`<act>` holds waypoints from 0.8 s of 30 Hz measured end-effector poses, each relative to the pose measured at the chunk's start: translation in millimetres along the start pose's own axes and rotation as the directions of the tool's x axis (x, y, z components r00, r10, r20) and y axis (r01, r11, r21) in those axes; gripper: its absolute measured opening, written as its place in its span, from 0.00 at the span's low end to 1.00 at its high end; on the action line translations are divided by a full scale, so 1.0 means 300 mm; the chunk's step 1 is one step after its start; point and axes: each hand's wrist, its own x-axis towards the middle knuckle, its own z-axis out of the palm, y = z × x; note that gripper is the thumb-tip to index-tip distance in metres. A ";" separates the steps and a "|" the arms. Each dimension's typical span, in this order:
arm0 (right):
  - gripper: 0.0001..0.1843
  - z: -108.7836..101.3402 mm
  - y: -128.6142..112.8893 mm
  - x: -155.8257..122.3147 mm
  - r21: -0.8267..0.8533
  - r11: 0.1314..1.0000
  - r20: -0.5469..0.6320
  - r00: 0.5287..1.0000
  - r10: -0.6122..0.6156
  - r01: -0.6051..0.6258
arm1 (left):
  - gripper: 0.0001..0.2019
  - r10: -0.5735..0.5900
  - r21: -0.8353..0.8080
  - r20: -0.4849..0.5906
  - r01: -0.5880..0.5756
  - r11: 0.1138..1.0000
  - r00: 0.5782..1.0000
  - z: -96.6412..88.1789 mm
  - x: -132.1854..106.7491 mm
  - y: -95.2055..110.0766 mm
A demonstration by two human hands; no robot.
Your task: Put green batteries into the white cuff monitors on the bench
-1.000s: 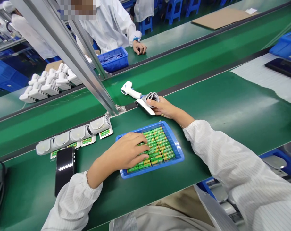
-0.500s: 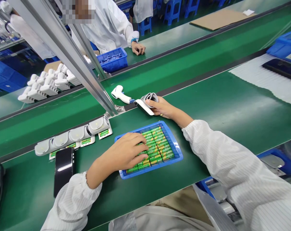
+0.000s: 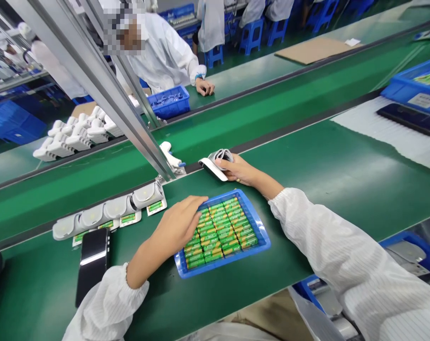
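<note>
While the left hand (image 3: 174, 225) rests its open, flattened grip on the near corner of a blue tray (image 3: 259, 232) of green batteries (image 3: 218, 229) on the green counter (image 3: 325, 161), the right hand (image 3: 241, 170) closes its grip around a folded white strap (image 3: 218, 158) just beyond the tray.

Green-and-yellow banding is seen on the batteries (image 3: 220, 232) just beside the fingertips of the left hand (image 3: 175, 225), within a bright blue tray (image 3: 259, 232). A grey-and-white folded band (image 3: 220, 158) is gripped by the fingers of the right hand (image 3: 241, 170), and faint pinstripes are shown on the white sleeve (image 3: 325, 241) behind them.
</note>
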 end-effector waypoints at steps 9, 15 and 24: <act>0.38 0.021 0.024 0.032 -0.031 0.999 0.039 0.999 0.023 -0.021 | 0.24 -0.077 -0.006 -0.016 0.077 0.997 0.997 -0.011 -0.023 0.007; 0.38 0.032 0.024 0.017 -0.128 0.984 -0.117 0.983 -0.139 0.124 | 0.23 -0.120 -0.027 0.022 0.121 0.992 0.993 -0.021 -0.022 0.018; 0.39 0.039 0.034 -0.014 -0.589 0.704 -0.208 0.767 -0.608 0.398 | 0.24 -0.181 -0.022 0.050 0.182 0.983 0.982 -0.032 -0.013 0.022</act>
